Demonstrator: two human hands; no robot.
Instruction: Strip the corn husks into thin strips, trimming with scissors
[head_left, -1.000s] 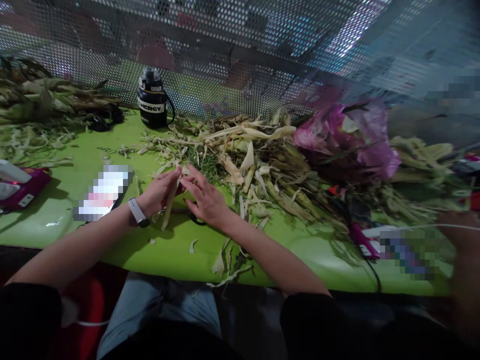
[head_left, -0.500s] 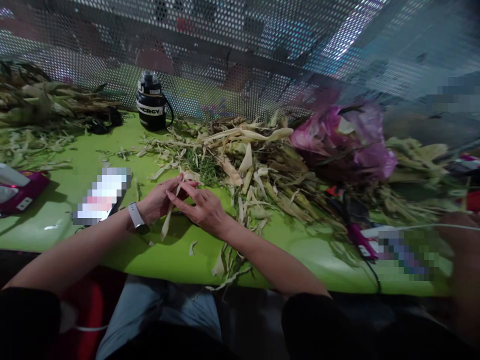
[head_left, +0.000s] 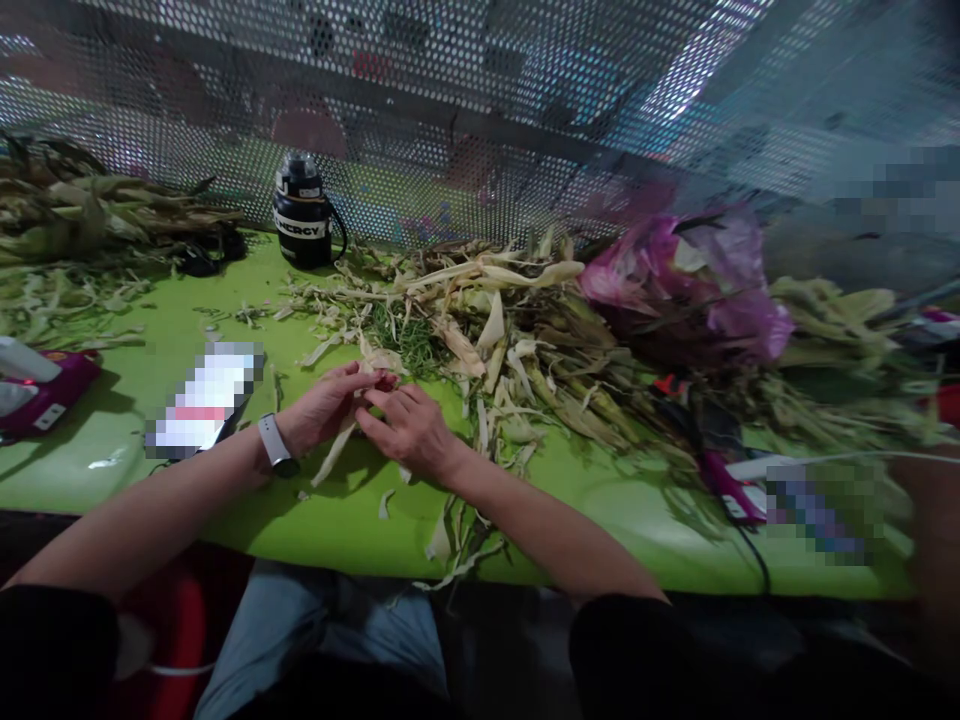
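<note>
My left hand [head_left: 321, 408], with a pale watch strap [head_left: 273, 440] at the wrist, is closed around a dry corn husk. A strip of this corn husk [head_left: 332, 457] hangs below the fingers, and a paler piece [head_left: 379, 358] pokes out above them. Close against it, my right hand [head_left: 411, 428] has its fingers bent and pinched at the same husk. The exact grip between the fingertips is partly hidden. Just beyond both hands lies a heap of dry corn husks [head_left: 480, 270] with some green shreds [head_left: 412, 338] in it.
A black bottle [head_left: 301, 220] stands near the perforated metal screen [head_left: 465, 120]. A blurred phone [head_left: 206, 400] and a magenta device [head_left: 52, 390] lie left. Toward the right are a pink plastic bag [head_left: 682, 280], another magenta device [head_left: 731, 490] and a person's blurred arm [head_left: 930, 520].
My hands have come down slightly and the fingers have curled closer together around the husk. The hanging strip has swung a little to the left.
</note>
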